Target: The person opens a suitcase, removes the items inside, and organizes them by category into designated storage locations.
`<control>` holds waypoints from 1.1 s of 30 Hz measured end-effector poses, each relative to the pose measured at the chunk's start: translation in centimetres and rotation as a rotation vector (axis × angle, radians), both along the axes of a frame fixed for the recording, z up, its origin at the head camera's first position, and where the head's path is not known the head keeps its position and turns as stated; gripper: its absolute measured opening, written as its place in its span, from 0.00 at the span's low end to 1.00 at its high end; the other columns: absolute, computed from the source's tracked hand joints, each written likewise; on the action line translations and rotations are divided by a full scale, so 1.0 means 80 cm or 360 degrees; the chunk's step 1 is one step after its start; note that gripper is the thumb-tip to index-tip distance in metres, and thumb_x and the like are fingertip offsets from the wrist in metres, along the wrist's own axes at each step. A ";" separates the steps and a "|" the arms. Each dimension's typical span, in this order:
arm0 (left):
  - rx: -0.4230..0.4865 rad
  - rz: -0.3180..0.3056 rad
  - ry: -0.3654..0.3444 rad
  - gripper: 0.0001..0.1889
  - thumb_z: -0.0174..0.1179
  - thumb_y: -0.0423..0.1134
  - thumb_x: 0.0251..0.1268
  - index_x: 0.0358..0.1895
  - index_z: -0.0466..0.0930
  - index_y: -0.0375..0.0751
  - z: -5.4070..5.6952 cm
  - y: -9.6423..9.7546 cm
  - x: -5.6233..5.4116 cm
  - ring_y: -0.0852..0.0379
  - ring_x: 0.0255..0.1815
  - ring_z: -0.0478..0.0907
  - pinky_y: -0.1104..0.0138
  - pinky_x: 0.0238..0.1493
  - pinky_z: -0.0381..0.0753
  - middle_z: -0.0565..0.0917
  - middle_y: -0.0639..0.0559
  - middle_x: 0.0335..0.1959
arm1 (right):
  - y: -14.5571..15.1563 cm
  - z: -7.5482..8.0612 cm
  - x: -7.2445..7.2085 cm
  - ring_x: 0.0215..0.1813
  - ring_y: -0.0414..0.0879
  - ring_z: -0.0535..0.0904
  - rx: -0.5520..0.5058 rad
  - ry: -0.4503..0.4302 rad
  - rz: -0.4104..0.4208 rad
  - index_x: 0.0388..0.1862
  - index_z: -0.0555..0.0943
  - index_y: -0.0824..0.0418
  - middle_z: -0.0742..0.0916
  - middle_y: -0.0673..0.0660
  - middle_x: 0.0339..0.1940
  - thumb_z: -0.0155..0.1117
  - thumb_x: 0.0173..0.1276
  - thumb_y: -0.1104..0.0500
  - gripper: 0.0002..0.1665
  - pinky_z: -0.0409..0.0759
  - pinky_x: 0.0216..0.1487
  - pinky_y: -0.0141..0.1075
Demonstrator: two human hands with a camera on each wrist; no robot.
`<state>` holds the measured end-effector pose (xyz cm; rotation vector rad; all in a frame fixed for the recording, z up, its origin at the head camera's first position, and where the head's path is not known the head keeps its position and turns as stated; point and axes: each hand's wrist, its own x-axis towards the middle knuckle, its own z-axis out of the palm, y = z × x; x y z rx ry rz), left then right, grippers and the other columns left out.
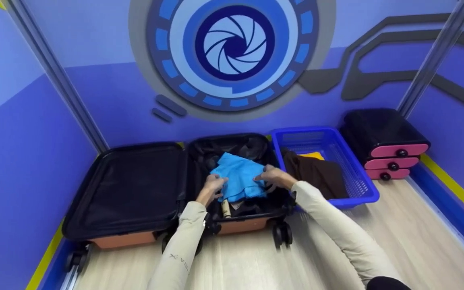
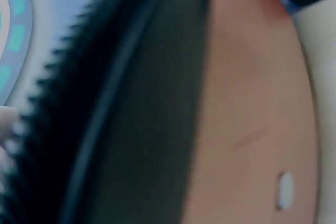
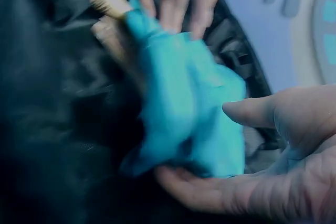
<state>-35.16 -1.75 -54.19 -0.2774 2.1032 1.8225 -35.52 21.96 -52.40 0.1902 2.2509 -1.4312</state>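
A bright blue folded cloth (image 1: 238, 175) lies over the right half of an open suitcase (image 1: 236, 227). My left hand (image 1: 213, 186) grips its left side, and in the right wrist view the left fingers (image 3: 181, 3) reach onto the cloth's far edge. At the opposite side my right hand (image 1: 274, 176) holds the cloth, its thumb (image 3: 249, 111) above and its fingers below. Beside the cloth's lower edge is a pale tube-like item (image 1: 226, 208), partly covered in the right wrist view. The left wrist view shows mostly the suitcase's zipped edge (image 2: 47, 95) and orange shell (image 2: 252, 103).
The suitcase's other half (image 1: 135, 189) lies flat to the left. At the right stands a blue plastic basket (image 1: 359, 183) with a brown cloth (image 1: 316, 175) and something yellow (image 1: 313, 155). Beyond it is a black drawer unit (image 1: 381, 127) with pink fronts. Suitcase wheels (image 1: 282, 234) protrude in front.
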 end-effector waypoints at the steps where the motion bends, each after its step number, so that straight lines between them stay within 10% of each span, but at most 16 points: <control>1: 0.0006 -0.0006 -0.0009 0.31 0.57 0.34 0.76 0.76 0.59 0.24 -0.001 -0.002 0.000 0.35 0.74 0.71 0.48 0.68 0.78 0.68 0.28 0.74 | -0.003 -0.004 0.001 0.70 0.74 0.72 0.0023 0.0010 -0.0019 0.80 0.49 0.77 0.65 0.78 0.75 0.69 0.72 0.58 0.52 0.83 0.61 0.58; 5: 0.0015 -0.0013 -0.0056 0.21 0.65 0.33 0.71 0.60 0.70 0.28 -0.002 -0.004 0.001 0.45 0.53 0.83 0.58 0.56 0.82 0.82 0.38 0.54 | -0.009 -0.009 0.000 0.64 0.65 0.78 0.0093 0.0030 -0.0138 0.72 0.62 0.76 0.75 0.72 0.65 0.76 0.67 0.57 0.46 0.81 0.64 0.58; 8: -0.0030 -0.0064 -0.0077 0.19 0.67 0.31 0.69 0.56 0.70 0.29 0.000 -0.004 0.000 0.55 0.35 0.83 0.64 0.46 0.83 0.82 0.48 0.35 | -0.011 -0.008 -0.002 0.49 0.54 0.80 0.0118 0.0043 -0.0188 0.47 0.76 0.68 0.81 0.61 0.44 0.81 0.62 0.56 0.26 0.83 0.61 0.55; 11: -0.0055 -0.0115 -0.0074 0.22 0.65 0.26 0.67 0.59 0.67 0.25 0.002 -0.002 -0.001 0.58 0.28 0.81 0.65 0.45 0.85 0.79 0.50 0.29 | -0.013 -0.002 -0.004 0.35 0.45 0.71 0.0063 0.0048 -0.0206 0.29 0.69 0.57 0.72 0.51 0.28 0.82 0.60 0.57 0.25 0.83 0.49 0.46; 17: -0.0094 -0.0101 -0.0102 0.11 0.60 0.21 0.60 0.30 0.69 0.38 0.003 0.001 -0.005 0.61 0.18 0.69 0.69 0.26 0.75 0.70 0.55 0.18 | -0.028 0.020 -0.001 0.40 0.45 0.74 -0.0234 0.0092 -0.0289 0.52 0.73 0.65 0.77 0.55 0.42 0.79 0.61 0.62 0.27 0.78 0.40 0.35; 25: 0.0267 0.0009 -0.0301 0.05 0.59 0.31 0.71 0.45 0.74 0.41 0.007 0.006 -0.005 0.43 0.50 0.80 0.52 0.59 0.85 0.75 0.40 0.48 | -0.038 0.056 0.007 0.42 0.45 0.79 -0.0521 0.0228 -0.0256 0.55 0.75 0.62 0.81 0.55 0.47 0.76 0.63 0.64 0.25 0.79 0.40 0.32; 33: 0.0887 -0.0047 -0.0290 0.30 0.49 0.47 0.85 0.78 0.57 0.34 0.017 0.012 -0.009 0.31 0.73 0.71 0.43 0.77 0.66 0.70 0.26 0.73 | -0.022 0.082 0.013 0.42 0.45 0.85 -0.0844 0.0263 -0.0310 0.63 0.74 0.57 0.83 0.57 0.54 0.73 0.68 0.64 0.27 0.85 0.42 0.35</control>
